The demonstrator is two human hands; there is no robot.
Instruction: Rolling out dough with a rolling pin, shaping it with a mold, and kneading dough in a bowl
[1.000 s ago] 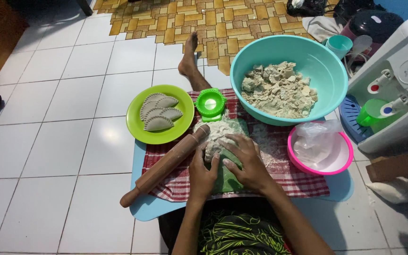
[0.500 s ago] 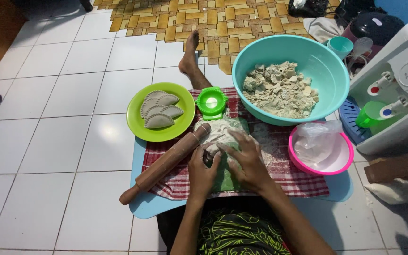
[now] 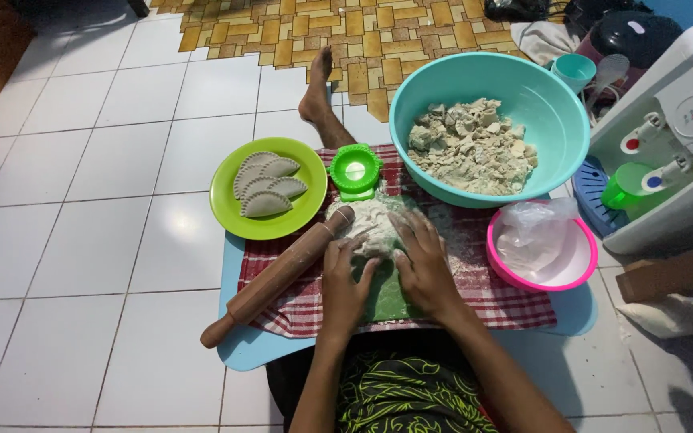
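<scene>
My left hand (image 3: pixel 345 281) and my right hand (image 3: pixel 421 261) press side by side on a lump of pale dough (image 3: pixel 372 227) lying on a green mat (image 3: pixel 385 297) over a red checked cloth (image 3: pixel 491 289). The fingers of both hands curl onto the dough's near edge. A wooden rolling pin (image 3: pixel 278 275) lies diagonally just left of my left hand. A green round dumpling press (image 3: pixel 354 171) stands beyond the dough.
A green plate (image 3: pixel 230 210) with several folded dumplings sits at the left. A teal bowl (image 3: pixel 551 104) of crumbly dough pieces stands at the back right, a pink bowl (image 3: pixel 583 269) with a plastic bag to the right, a white water dispenser (image 3: pixel 683 136) beyond. My bare foot (image 3: pixel 317 88) rests on the tiles.
Both hands have shifted slightly on the dough, kneading it; the dough lump looks a little more gathered. Nothing else has moved.
</scene>
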